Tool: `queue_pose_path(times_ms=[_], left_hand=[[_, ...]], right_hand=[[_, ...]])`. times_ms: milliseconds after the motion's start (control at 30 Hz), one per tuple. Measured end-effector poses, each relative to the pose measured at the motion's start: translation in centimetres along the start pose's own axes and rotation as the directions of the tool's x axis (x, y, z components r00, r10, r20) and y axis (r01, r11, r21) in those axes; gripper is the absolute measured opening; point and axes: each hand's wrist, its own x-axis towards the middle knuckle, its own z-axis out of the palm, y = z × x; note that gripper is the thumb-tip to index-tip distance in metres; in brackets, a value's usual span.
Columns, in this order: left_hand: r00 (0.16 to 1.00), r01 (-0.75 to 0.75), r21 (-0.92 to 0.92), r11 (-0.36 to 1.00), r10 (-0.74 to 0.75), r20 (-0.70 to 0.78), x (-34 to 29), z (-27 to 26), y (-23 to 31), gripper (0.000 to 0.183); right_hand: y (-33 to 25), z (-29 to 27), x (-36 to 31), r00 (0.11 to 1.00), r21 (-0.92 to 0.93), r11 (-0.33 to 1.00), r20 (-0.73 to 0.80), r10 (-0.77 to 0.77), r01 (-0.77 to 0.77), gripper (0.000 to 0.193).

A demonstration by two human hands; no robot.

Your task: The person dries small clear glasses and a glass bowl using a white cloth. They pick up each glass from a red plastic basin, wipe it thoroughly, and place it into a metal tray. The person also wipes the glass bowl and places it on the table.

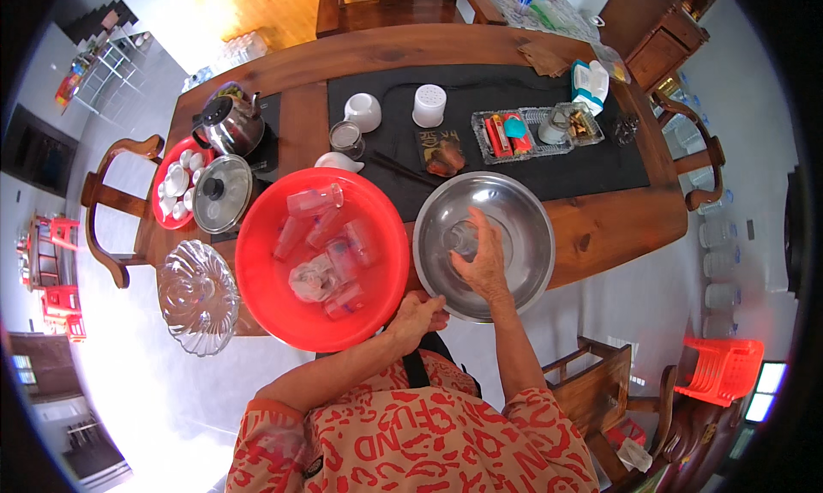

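My right hand (483,257) reaches into a shiny steel basin (530,261). Between its thumb and fingers is a small clear drinking glass (461,237). At the basin's near left rim, my left hand (415,321) has its fingers bent and pressed against the edge; part of its grip is hidden. Left of it, a large red plastic basin (257,270) holds water and several clear glasses (315,201) lying on their sides. Among these glasses lies a crumpled whitish cloth (314,279).
A fluted glass bowl (199,309) sits at the table's left edge. Behind are a kettle (233,124), a glass lid (223,195), a red tray (161,203) of white cups, a white mug (363,111), and a divided glass tray (536,120). Wooden chairs (124,197) flank the table.
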Motion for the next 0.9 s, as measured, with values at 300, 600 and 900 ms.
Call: queue_pose_path(times_ms=[300, 600, 900], left_hand=[[0.95, -0.039, 0.248, 0.968, -0.041, 0.31, -5.8, -2.2, 2.9, 0.036], [0.933, -0.31, 0.2, 0.929, 0.258, 0.25, -9.7, -7.6, 2.8, 0.027], [0.132, -0.732, 0.454, 0.508, 0.759, -0.638, -10.4, -21.0, 0.7, 0.043]], right_hand=[[1.0, -0.2, -0.1, 0.989, 0.122, 0.983, 0.077, 0.126, -0.135, 0.083], [-3.7, -1.3, 0.4, 0.987, 0.025, 0.997, -0.144, 0.074, -0.072, 0.071], [-16.4, 6.8, 2.4, 0.886, 0.103, 0.883, 0.033, -0.463, 0.458, 0.039]])
